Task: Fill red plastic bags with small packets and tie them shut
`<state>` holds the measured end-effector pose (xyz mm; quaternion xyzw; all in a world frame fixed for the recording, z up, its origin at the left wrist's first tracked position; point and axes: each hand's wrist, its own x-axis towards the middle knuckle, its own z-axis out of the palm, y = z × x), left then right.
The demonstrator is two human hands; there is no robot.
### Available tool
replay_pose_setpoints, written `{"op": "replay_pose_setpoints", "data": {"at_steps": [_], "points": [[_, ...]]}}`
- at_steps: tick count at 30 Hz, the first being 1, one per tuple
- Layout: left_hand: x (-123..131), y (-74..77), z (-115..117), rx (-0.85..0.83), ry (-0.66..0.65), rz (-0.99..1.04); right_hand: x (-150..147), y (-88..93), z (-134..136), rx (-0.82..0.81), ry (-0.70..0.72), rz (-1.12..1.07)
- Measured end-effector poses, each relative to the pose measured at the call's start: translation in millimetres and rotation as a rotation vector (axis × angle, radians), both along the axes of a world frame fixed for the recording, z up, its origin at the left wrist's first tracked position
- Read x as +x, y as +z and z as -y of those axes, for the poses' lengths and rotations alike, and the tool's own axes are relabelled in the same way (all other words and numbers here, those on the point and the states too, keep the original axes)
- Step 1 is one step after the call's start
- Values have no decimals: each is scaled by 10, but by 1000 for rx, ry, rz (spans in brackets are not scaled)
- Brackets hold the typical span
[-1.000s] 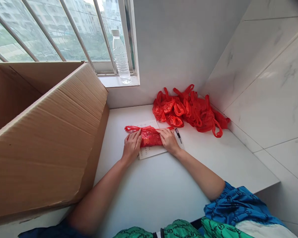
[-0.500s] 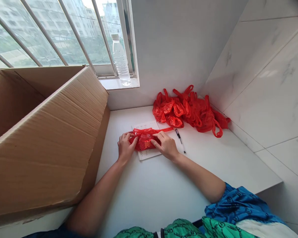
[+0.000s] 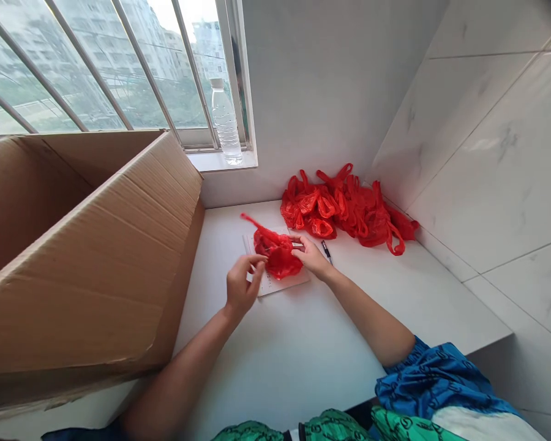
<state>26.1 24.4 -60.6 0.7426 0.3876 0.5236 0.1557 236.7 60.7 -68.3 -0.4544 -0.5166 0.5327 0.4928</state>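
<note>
A crumpled red plastic bag (image 3: pixel 284 262) is bunched up over an open notebook (image 3: pixel 280 285) on the white surface, hiding much of its pages. My right hand (image 3: pixel 313 257) grips the bag's right side between thumb and fingers. At its left edge, my left hand (image 3: pixel 243 283) has curled fingers pinched on the plastic. One thin twisted strip of the bag sticks out to the upper left. A black-and-clear pen (image 3: pixel 326 250) lies just beyond my right hand, its lower part hidden by the wrist.
A large open cardboard box (image 3: pixel 119 263) takes up the left side. Against the back wall lies a heap of red plastic bags (image 3: pixel 344 205). A clear water bottle (image 3: pixel 226 125) stands on the sill of the barred window. White tiles (image 3: pixel 491 153) line the right wall.
The bag, flattened and stretched sideways earlier, is now bunched rounder, with its strip pointing upper left instead of right. My left hand has turned and dropped slightly; my right has shifted a little right.
</note>
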Motion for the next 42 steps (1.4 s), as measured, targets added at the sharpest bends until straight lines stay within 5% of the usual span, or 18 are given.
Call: {"op": "replay_pose_setpoints", "data": {"at_steps": [3,9,13,17,21,29,36,42], "points": [[-115,-103,-259,-253,222,117,124,-141,-70,28,-128,154],[-38,-297,-560,-439,218,-11,-32,-134,75,124,-122,452],[-15,-294,-520,-477,188,-29,-162,-162,89,140,-82,307],[-56,-234,-389,-573,30,279,-156,-138,113,113,1,-44],[-78,-214,-256,-578,10,389,-95,-107,178,43,81,-195],[-96,-318,-242,-631,-16,514,-159,-100,255,36,65,-157],[-150,-341,-287,-665,-122,623,-339,-292,154,180,-118,-34],[-132,-292,-265,-623,-91,392,-343,-333,123,187,-92,-71]]}}
